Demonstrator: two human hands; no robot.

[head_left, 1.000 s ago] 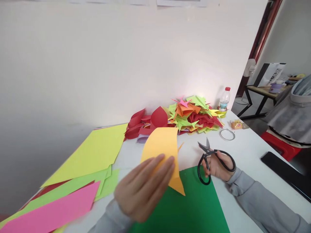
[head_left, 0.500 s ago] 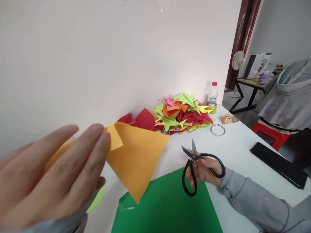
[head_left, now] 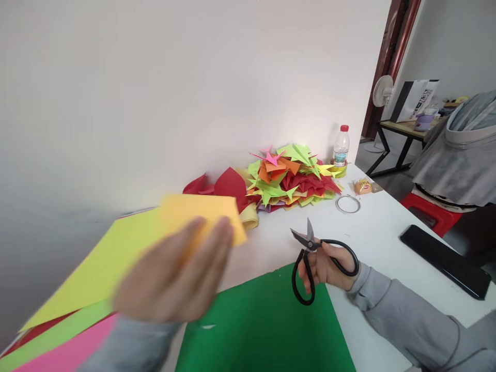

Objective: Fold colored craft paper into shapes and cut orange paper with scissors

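Observation:
My left hand (head_left: 174, 271), blurred by motion, grips a piece of orange-yellow paper (head_left: 205, 206) between its fingers, raised above the table. The paper looks folded, though the fingers cover its lower part. In my right hand (head_left: 327, 268) is a pair of scissors (head_left: 310, 244) with black loop handles. Their blades are spread apart and point up and to the left, touching no paper. Below both hands lies a large green sheet (head_left: 267, 325) on the white table (head_left: 380, 248).
Along the wall is a pile of folded coloured paper pieces (head_left: 290, 178). Yellow, green and pink sheets (head_left: 104, 253) lie at left. To the right are a tape ring (head_left: 347, 204), a bottle (head_left: 341, 147), a wrapped snack (head_left: 362, 186) and a black phone (head_left: 444, 261).
My left hand has moved right and away from the camera with the orange-yellow paper, whose hanging pointed part no longer shows. The coloured sheets at left have come into view. My right hand stays nearly still.

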